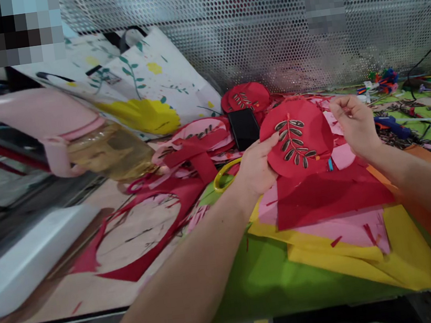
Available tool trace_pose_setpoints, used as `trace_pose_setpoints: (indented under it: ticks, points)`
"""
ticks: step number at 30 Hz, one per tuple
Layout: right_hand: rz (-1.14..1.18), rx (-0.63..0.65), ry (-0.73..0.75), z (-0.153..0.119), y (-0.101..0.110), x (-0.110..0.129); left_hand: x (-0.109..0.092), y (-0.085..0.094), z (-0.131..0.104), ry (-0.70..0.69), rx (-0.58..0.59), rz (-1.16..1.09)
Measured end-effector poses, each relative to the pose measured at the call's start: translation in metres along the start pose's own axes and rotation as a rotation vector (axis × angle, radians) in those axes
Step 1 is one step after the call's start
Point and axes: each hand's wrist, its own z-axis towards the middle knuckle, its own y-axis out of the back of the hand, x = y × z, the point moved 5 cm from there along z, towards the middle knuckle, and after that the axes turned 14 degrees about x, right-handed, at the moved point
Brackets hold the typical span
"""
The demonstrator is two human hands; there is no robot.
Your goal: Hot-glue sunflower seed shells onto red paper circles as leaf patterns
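– Holding what with the left hand (pixel 256 167)?
– Gripping the left edge of a red disc (pixel 315 122), with the thumb (pixel 270 145) on its front, just right of the frame's centre; bearing a dark sprig (pixel 297 144).
– And doing what with the right hand (pixel 357 124)?
– Curling inward, nearly closed, near the disc's right edge; cannot tell whether pinching anything small.
– Seeing what else?
– Finding a red sheet (pixel 327 197) over pink (pixel 352 233) and yellow sheets (pixel 416 251) on the green desk (pixel 261 280), lower right; spotting a black phone (pixel 245 128) near centre.
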Motion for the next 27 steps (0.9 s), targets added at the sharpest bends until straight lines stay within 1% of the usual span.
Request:
trace_pose_setpoints:
  ticks: [1, 3, 5, 7, 10, 14, 16, 19, 21, 25, 27]
  points:
    - [-0.036, 0.012, 0.025, -0.001, 0.0, 0.006, 0.0, 0.001, 0.0, -0.02, 0.0, 0.024]
    - [-0.067, 0.08, 0.052, -0.004, -0.006, 0.019, -0.001, 0.003, 0.0, -0.067, 0.009, 0.078]
    - [-0.032, 0.182, 0.014, -0.008, -0.015, 0.025, 0.0, 0.003, -0.001, -0.099, 0.016, 0.114]
    - [0.023, 0.245, -0.055, -0.012, -0.022, 0.026, 0.001, 0.001, -0.002, -0.106, 0.011, 0.122]
    - [0.09, 0.258, -0.153, -0.014, -0.027, 0.021, 0.002, -0.002, -0.004, -0.103, -0.012, 0.139]
    - [0.215, 0.263, -0.209, -0.013, -0.028, 0.015, 0.003, -0.005, -0.006, -0.132, -0.012, 0.192]
    - [0.309, 0.266, -0.248, -0.014, -0.03, 0.013, 0.005, -0.006, -0.006, -0.147, 0.006, 0.211]
    - [0.435, 0.26, -0.329, -0.016, -0.034, 0.009, 0.007, -0.008, -0.005, -0.158, 0.076, 0.254]
    - [0.494, 0.266, -0.381, -0.018, -0.036, 0.006, 0.009, -0.008, -0.005, -0.151, 0.103, 0.294]
    - [0.549, 0.322, -0.438, -0.018, -0.039, 0.004, 0.013, -0.004, -0.005, -0.097, 0.063, 0.339]
    - [0.552, 0.354, -0.443, -0.017, -0.04, 0.004, 0.013, -0.004, -0.005, -0.091, 0.07, 0.353]
